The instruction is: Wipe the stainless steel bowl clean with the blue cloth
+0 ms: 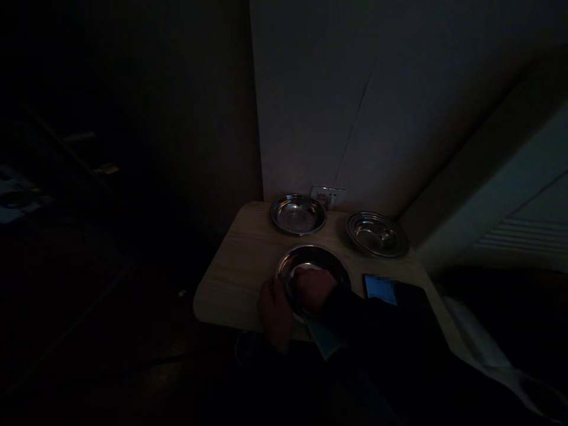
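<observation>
A shiny metal dish (339, 267) lies near the front of a small wooden table. My left hand (275, 310) grips its left rim, fingers wrapped over the edge. Inside the dish, my right hand (314, 289) is closed and pressed down on a pale wipe or cloth (306, 267); most of that cloth is hidden under the fingers. A flat teal piece (323, 337) shows below my right wrist at the table's front edge, its kind too dark to tell.
Another metal dish (298, 216) stands at the back of the wooden table (231, 266), and stacked metal dishes (377, 235) sit at the back right. A lit phone (380, 289) lies beside my right sleeve. A wall socket (327, 194) is behind. The room is very dark.
</observation>
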`<state>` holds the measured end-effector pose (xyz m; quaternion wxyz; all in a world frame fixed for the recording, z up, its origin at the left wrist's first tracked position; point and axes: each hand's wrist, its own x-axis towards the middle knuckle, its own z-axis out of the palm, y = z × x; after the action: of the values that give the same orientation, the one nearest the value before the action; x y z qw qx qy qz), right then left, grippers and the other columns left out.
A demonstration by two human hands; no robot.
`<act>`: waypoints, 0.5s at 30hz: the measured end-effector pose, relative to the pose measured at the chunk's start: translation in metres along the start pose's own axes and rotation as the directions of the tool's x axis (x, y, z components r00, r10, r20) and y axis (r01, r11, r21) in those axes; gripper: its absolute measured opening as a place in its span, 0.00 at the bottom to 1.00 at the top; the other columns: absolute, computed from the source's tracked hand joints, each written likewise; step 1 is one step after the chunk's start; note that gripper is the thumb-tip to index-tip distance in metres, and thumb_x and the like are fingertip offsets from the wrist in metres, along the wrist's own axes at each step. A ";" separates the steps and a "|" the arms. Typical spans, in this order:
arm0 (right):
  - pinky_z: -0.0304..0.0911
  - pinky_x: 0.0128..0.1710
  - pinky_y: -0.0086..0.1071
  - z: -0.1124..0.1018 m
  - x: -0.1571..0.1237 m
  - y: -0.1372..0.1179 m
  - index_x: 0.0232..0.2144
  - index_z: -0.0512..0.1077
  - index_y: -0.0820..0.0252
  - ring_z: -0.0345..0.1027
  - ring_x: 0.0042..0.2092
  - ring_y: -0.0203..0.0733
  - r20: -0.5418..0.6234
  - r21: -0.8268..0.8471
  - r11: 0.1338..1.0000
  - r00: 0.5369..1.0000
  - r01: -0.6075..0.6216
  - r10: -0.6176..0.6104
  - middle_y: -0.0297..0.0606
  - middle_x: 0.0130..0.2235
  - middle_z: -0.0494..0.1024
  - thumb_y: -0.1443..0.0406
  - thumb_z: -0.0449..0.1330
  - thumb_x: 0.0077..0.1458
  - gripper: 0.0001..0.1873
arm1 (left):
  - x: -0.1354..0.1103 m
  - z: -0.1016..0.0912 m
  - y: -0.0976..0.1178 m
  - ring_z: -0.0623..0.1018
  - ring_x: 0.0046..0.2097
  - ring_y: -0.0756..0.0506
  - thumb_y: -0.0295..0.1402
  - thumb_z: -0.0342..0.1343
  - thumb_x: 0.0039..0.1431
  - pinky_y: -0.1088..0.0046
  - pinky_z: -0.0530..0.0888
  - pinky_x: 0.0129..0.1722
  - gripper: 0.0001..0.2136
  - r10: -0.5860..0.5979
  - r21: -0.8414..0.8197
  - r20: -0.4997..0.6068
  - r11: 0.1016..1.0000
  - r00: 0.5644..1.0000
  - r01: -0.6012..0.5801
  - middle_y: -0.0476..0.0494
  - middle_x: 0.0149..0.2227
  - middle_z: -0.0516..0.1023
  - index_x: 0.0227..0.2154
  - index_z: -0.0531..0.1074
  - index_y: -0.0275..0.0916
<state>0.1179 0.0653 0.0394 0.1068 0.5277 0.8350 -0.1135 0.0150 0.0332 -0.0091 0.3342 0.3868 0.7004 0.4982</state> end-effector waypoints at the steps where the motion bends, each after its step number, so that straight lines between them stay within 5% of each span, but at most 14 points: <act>1: 0.65 0.34 0.38 -0.001 0.003 0.004 0.36 0.74 0.59 0.70 0.41 0.48 -0.020 0.000 0.999 0.999 -0.038 0.038 0.46 0.43 0.73 0.68 0.48 0.54 0.15 | -0.001 0.000 0.000 0.75 0.34 0.44 0.38 0.45 0.54 0.68 0.70 0.34 0.13 0.001 -0.003 0.005 1.000 1.000 -0.001 0.38 0.32 0.77 0.29 0.71 0.37; 6: 0.63 0.36 0.40 -0.001 0.015 0.021 0.37 0.73 0.65 0.69 0.42 0.51 -0.069 0.029 0.992 0.990 -0.125 0.127 0.53 0.44 0.71 0.70 0.47 0.55 0.15 | -0.003 -0.002 0.001 0.75 0.36 0.44 0.39 0.44 0.56 0.68 0.70 0.36 0.14 -0.014 -0.009 0.030 1.000 0.999 0.015 0.37 0.34 0.77 0.33 0.71 0.36; 12: 0.61 0.37 0.28 0.004 -0.001 0.008 0.33 0.74 0.58 0.68 0.39 0.38 -0.023 0.157 0.976 0.989 0.150 -0.148 0.39 0.39 0.74 0.64 0.52 0.55 0.10 | 0.003 -0.003 0.002 0.76 0.37 0.43 0.40 0.43 0.57 0.68 0.71 0.37 0.17 -0.059 -0.027 0.073 0.998 0.996 0.061 0.37 0.37 0.77 0.35 0.72 0.35; 15: 0.59 0.43 0.26 0.002 -0.011 0.000 0.41 0.72 0.58 0.66 0.44 0.36 -0.144 0.249 0.941 0.970 0.230 -0.198 0.39 0.43 0.73 0.65 0.51 0.58 0.13 | 0.002 -0.008 -0.003 0.77 0.37 0.44 0.40 0.41 0.58 0.69 0.72 0.37 0.17 -0.041 -0.050 0.093 0.998 0.995 0.046 0.38 0.36 0.78 0.35 0.73 0.37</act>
<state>0.1224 0.0554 0.0409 -0.0264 0.4489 0.8697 -0.2037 0.0069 0.0315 -0.0097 0.3869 0.3850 0.6793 0.4906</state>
